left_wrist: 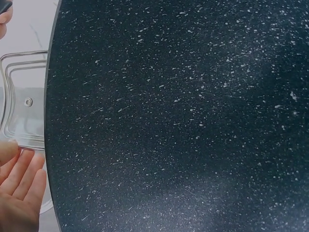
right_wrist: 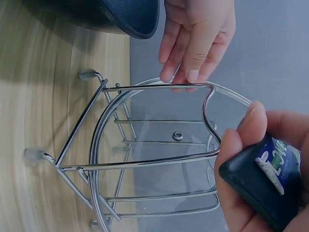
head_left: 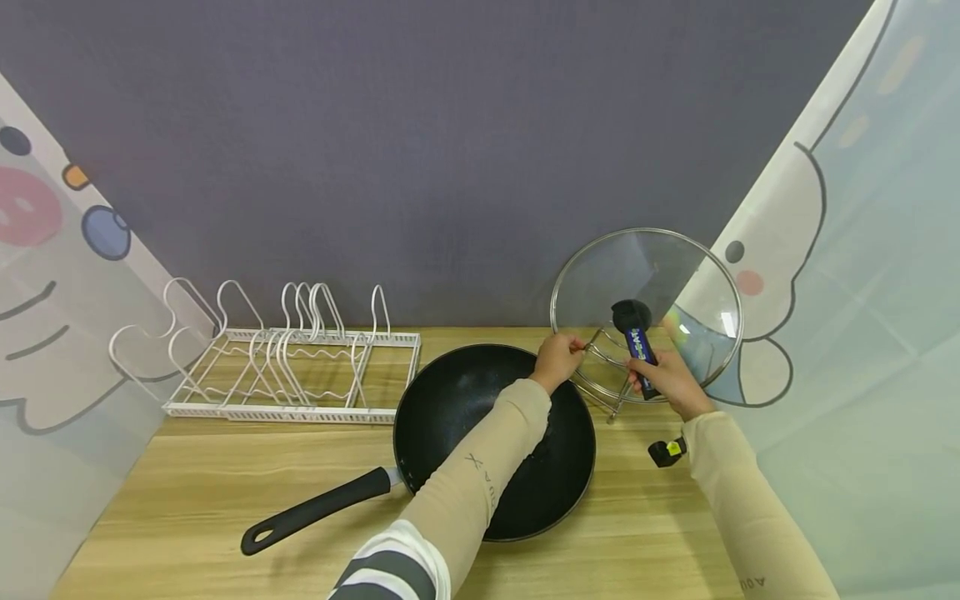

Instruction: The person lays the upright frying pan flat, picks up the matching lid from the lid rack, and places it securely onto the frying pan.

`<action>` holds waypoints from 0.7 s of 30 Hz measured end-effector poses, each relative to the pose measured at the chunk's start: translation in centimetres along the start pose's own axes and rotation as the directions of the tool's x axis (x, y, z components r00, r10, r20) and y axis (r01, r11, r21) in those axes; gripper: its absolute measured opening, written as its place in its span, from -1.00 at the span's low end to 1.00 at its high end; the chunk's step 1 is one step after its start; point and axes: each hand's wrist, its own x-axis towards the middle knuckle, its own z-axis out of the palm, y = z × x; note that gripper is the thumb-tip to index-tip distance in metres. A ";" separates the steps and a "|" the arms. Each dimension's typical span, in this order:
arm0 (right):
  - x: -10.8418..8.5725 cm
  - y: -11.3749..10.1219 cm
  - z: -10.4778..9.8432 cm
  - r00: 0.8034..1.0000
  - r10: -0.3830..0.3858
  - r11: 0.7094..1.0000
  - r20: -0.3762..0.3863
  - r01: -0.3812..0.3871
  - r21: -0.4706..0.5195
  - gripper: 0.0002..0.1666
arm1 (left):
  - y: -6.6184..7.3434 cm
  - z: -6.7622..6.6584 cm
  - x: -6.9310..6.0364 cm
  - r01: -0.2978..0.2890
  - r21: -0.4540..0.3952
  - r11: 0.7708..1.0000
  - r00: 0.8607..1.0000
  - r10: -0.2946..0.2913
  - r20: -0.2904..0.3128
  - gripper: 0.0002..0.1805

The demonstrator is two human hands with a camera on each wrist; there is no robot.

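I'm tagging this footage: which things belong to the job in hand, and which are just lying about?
In the job:
Round clear metal-rimmed glass lid, its blue-labelled black handle in the right hand
Silver-coloured metal wire stand, touched by the left hand

Apparently just lying about:
Round black wok with long black handle
White wire rack

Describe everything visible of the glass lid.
The glass lid is round and clear, with a silvery metal rim, a small metal ring in the glass, and a black handle bearing a blue label. It stands on edge within a silvery wire stand, right of the wok. The right hand grips the handle.
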 end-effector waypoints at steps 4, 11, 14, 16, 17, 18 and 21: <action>-0.1 0.0 0.0 1.000 -0.002 1.000 0.000 0.002 -0.007 -0.58 | 0.0 0.1 0.1 0.002 0.008 1.000 1.000 -0.002 0.002 -0.91; -0.1 -0.1 0.1 1.000 -0.009 1.000 -0.001 0.009 -0.005 -0.56 | -0.3 0.3 0.3 -0.006 -0.014 1.000 1.000 0.006 -0.017 -0.92; 0.0 -0.1 0.2 1.000 -0.005 1.000 0.007 0.005 0.000 -0.56 | -0.5 0.5 0.4 -0.003 -0.012 1.000 0.999 0.003 -0.035 -0.92; 0.0 0.0 0.2 1.000 -0.003 1.000 0.014 0.003 0.001 -0.56 | -0.5 0.5 0.4 -0.002 -0.011 1.000 0.999 0.001 -0.046 -0.93; 0.0 0.0 0.2 1.000 -0.002 1.000 0.015 0.002 -0.002 -0.56 | -0.6 0.6 0.4 -0.009 -0.005 1.000 0.999 0.009 -0.052 -0.93; 0.0 0.0 0.2 1.000 -0.001 1.000 0.016 0.001 -0.006 -0.56 | -0.6 0.6 0.4 -0.012 -0.002 1.000 0.998 0.012 -0.055 -0.93; 0.0 0.1 0.2 1.000 -0.003 1.000 0.015 0.003 -0.010 -0.57 | -0.7 0.6 0.4 -0.028 0.020 0.999 0.997 0.029 -0.065 -0.93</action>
